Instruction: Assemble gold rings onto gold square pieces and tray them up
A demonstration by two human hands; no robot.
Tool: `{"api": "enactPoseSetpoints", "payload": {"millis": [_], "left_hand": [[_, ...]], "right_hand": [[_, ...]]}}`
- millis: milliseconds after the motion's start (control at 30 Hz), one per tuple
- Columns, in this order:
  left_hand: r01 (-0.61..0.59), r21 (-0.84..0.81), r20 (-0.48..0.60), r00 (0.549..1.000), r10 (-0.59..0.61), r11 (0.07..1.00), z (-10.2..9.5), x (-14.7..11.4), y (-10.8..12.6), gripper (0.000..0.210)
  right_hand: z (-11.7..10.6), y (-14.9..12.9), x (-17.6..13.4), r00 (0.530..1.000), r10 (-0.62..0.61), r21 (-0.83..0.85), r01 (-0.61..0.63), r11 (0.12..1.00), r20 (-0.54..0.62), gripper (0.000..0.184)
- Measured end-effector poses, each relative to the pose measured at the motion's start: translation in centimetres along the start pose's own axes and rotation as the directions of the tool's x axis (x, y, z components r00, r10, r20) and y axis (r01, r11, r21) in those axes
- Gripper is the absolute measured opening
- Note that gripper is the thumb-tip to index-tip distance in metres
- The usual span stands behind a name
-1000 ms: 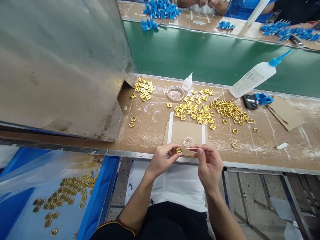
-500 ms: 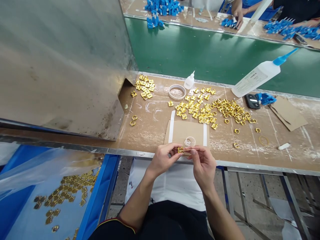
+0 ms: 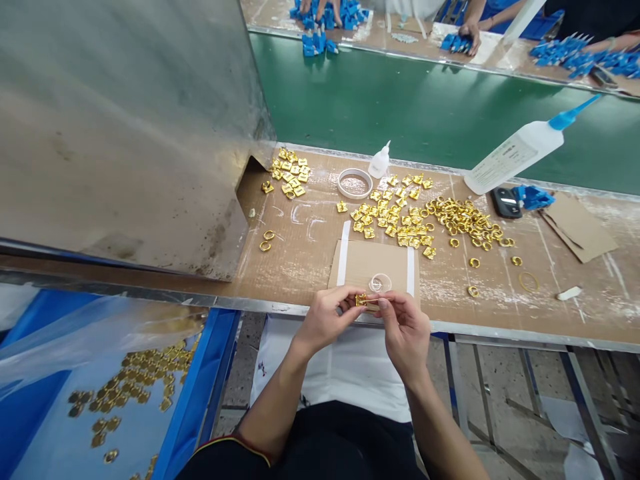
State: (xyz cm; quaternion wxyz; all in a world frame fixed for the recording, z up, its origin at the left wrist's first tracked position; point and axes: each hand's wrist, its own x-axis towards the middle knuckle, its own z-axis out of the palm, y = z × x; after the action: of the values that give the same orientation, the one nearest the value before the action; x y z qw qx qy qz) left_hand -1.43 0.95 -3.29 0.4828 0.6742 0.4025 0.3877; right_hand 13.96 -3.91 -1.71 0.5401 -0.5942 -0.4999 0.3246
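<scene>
Between the fingertips of my left hand (image 3: 327,319) is a small square gold piece (image 3: 361,300), held at the table's front edge. My right hand (image 3: 406,330) pinches a thin stick (image 3: 372,300), whose tip meets the gold piece. Just beyond my fingers a small clear round dish (image 3: 381,283) sits on a cardboard pad (image 3: 375,260) with white tape strips. Further back lie many square gold pieces (image 3: 385,217), and to their right a heap of gold rings (image 3: 465,220).
A large metal housing (image 3: 125,133) stands on the left. Behind the pieces are a tape roll (image 3: 355,183), a small white bottle (image 3: 379,162) and a large tilted bottle (image 3: 515,157). A blue tray (image 3: 195,387) with gold parts is at lower left. Co-workers' hands (image 3: 470,33) handle blue pieces across the green belt (image 3: 400,93).
My right hand has shifted very slightly left with the stick, while my left hand stays put. Across the belt, a co-worker's hands have come in over the blue pile at upper left.
</scene>
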Motion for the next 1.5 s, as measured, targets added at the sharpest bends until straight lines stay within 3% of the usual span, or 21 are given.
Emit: {"api": "enactPoseSetpoints", "payload": {"millis": [1500], "left_hand": [[0.037, 0.043, 0.003, 0.999, -0.037, 0.998, 0.03, -0.04, 0.18, 0.02]], "right_hand": [[-0.05, 0.41, 0.17, 0.998, 0.069, 0.046, -0.068, 0.997, -0.006, 0.018]]}}
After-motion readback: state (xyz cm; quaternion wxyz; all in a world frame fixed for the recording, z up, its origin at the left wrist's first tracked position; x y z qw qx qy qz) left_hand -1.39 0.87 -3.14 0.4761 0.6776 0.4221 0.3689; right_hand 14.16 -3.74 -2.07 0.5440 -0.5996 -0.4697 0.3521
